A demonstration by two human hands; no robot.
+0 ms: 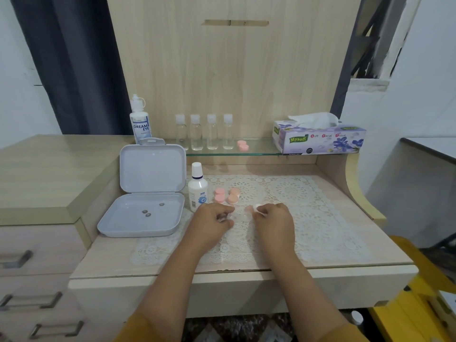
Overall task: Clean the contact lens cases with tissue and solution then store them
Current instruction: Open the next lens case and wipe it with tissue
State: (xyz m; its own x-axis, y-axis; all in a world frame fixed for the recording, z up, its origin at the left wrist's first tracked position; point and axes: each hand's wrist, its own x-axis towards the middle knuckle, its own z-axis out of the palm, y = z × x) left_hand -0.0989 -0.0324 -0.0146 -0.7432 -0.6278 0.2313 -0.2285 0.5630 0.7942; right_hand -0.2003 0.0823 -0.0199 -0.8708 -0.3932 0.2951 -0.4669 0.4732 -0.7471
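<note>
The surface [345,245] looks like pale wood-grain laminate, smooth and matt, and a white lace mat [308,218] with an openwork pattern lies on it. The open grey box [148,193] is smooth plastic with a soft sheen. The shelf [259,151] is clear glass, glossy at its edge. The four small bottles [204,134] are clear plastic, the tissue box [318,140] printed card with soft crumpled paper at its top.

We see both forearms reaching forward, bare, mustard sleeves at the elbows. Left hand [211,219] palm down, fingers [225,210] curled in, pinching something small and clear. Right hand [272,219] palm down too, fingers curled, thumb and forefinger pinching a small white wad. Hands near, not touching.
</note>
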